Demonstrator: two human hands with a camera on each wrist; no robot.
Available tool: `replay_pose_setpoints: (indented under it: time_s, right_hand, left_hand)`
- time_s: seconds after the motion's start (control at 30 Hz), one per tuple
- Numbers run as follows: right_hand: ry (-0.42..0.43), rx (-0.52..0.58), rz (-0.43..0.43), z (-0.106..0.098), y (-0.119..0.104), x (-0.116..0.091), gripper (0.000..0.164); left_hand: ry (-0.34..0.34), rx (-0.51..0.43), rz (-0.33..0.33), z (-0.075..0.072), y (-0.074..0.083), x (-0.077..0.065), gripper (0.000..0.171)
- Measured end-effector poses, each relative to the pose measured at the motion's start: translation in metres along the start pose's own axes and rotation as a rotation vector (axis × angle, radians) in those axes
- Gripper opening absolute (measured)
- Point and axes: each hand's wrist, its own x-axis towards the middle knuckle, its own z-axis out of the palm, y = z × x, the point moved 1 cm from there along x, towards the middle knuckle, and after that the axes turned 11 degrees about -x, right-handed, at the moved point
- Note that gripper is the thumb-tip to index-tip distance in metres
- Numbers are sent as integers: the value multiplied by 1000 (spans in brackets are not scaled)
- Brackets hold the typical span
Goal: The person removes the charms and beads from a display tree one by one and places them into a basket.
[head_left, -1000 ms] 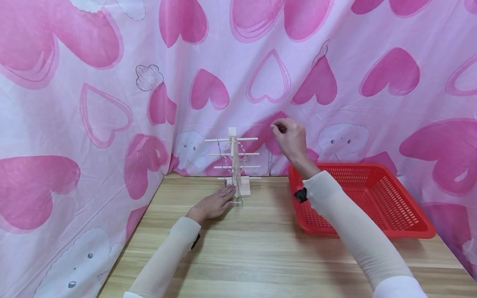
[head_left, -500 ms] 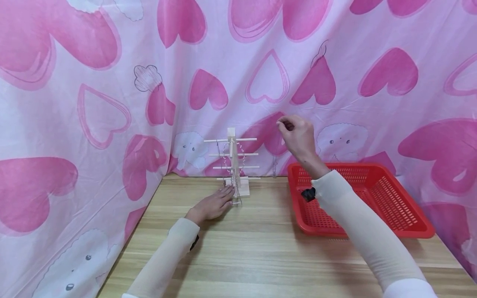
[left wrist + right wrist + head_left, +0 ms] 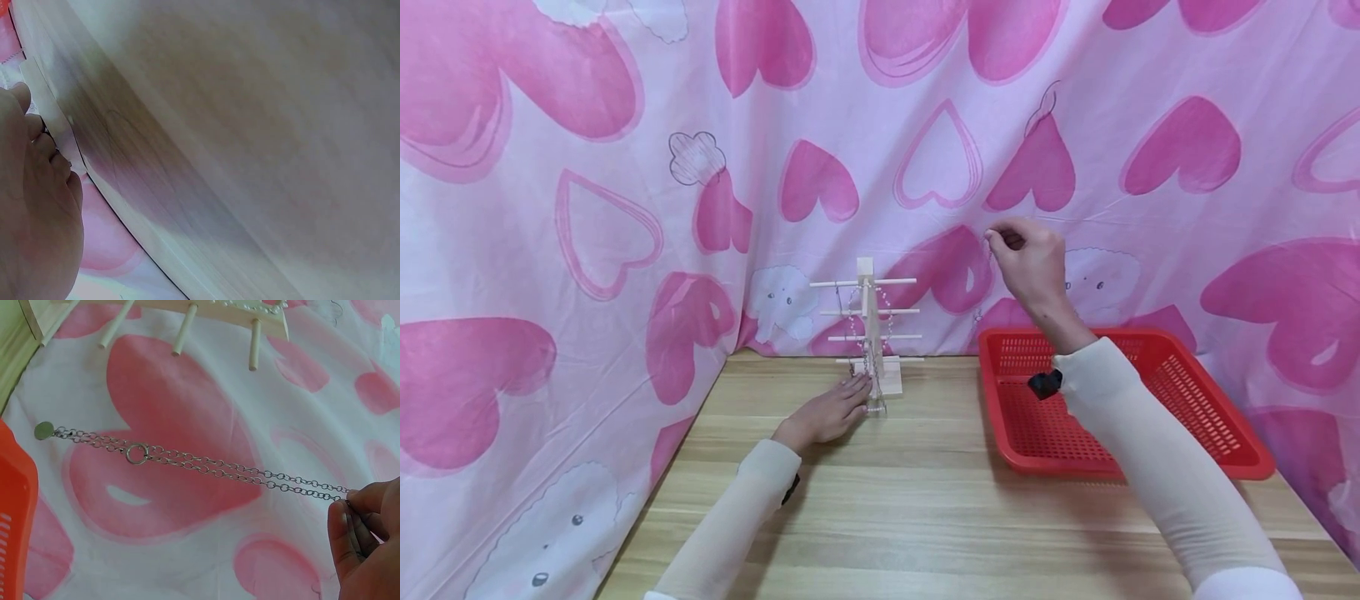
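Note:
My right hand (image 3: 1032,260) is raised to the right of a wooden stand (image 3: 866,268). Between thumb and index finger it pinches a silver chain necklace (image 3: 215,470), which hangs doubled, with a ring partway along and a small round pendant at its end. In the head view the chain is barely visible. My left hand (image 3: 826,415) rests with extended fingers at the stand's base (image 3: 891,382); the left wrist view shows these fingers (image 3: 44,145) against the base's edge. Beaded and chain necklaces (image 3: 852,321) hang on the stand's pegs, their lower ends beside my left fingertips.
A red plastic basket (image 3: 988,400) stands on the right of the wood-grain table (image 3: 917,508), beneath my right forearm. Pink heart-patterned cloth (image 3: 820,75) encloses the back and sides, close behind the stand.
My right hand has moved right and slightly up, away from the stand, carrying the chain necklace. My left hand has stayed at the base.

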Motion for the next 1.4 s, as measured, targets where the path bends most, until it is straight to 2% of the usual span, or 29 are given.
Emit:
replay_pose_setpoints:
  time_s: [0.13,0.3,0.47,0.63,0.8,1.2,1.4]
  right_hand:
    - [5,-19,19,-9,3,1,18]
    - [16,-46,28,-17,9,3,19]
    - [14,-68,43,-24,14,3,20]
    - [46,-70,20,-29,20,4,18]
    - [72,-68,21,-36,26,5,16]
    - [80,-94,73,-54,42,5,19]
    - [98,-104,97,-63,49,5,19]
  left_hand:
    - [-16,15,-14,1,-1,0,60]
    - [10,-7,4,3,-4,1,60]
    - [5,30,6,7,-10,3,61]
    - [-7,35,-1,7,-13,4,62]
    - [-23,31,-14,6,-11,4,62]
    - [14,7,4,2,-2,0,59]
    - [-20,36,-38,-1,1,-1,60]
